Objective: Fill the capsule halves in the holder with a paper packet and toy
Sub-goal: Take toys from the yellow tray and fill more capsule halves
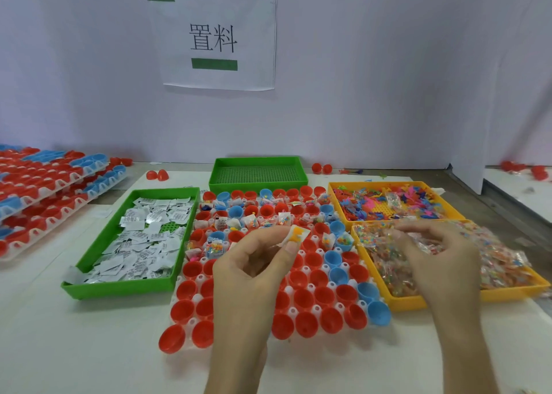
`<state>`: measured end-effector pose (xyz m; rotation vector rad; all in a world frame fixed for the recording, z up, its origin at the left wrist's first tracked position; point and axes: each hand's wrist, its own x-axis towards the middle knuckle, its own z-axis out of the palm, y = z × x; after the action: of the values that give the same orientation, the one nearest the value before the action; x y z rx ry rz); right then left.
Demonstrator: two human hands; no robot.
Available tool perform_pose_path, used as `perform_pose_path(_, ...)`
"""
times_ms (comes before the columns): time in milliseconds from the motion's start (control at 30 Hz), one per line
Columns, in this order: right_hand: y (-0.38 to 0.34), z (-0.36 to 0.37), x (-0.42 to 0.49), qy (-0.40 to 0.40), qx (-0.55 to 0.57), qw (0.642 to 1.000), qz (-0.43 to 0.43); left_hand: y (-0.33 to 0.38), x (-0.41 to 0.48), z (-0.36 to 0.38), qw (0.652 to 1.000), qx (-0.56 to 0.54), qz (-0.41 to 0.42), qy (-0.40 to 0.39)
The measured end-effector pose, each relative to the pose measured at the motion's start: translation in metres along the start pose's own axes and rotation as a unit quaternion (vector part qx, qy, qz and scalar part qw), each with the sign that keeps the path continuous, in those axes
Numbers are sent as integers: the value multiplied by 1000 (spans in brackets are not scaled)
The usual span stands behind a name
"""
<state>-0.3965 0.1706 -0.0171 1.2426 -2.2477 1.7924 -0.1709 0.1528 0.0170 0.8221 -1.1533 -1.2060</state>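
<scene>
Pinching a small toy packet [298,233] in the left hand [257,262] above the holder [292,311] of capsule halves [306,323], right hand [433,253] blurry and curled over the yellow tray [406,302] at 3 o'clock, hard to tell if holding anything, paper packets [143,238] in the green tray [119,289] at 9 o'clock.

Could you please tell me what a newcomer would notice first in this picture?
The holder of red and blue capsule halves fills the centre, its far rows already stuffed. Above it the left hand pinches a small toy packet, while the right hand hovers blurred over the near yellow tray on the right.
</scene>
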Motion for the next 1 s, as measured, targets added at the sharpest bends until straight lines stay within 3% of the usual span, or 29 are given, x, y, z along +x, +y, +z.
perform_pose_path(67,-14,0,-3,-4,74,997,-14,-1,0,1,1000,-11,-8,-6)
perform_pose_path(167,-46,4,-13,-91,207,974,-23,-4,1,6,999,-28,-21,-17)
perform_pose_path(400,-83,24,-40,-210,357,910,19,-5,-2,8,998,-17,3,-54)
perform_pose_path(633,-86,21,-39,-267,345,899,28,-9,2,2,1000,-24,-10,-14)
perform_pose_path(1000,-87,18,-40,-311,279,908,-15,-5,1,-1,1000,-5,-10,-29)
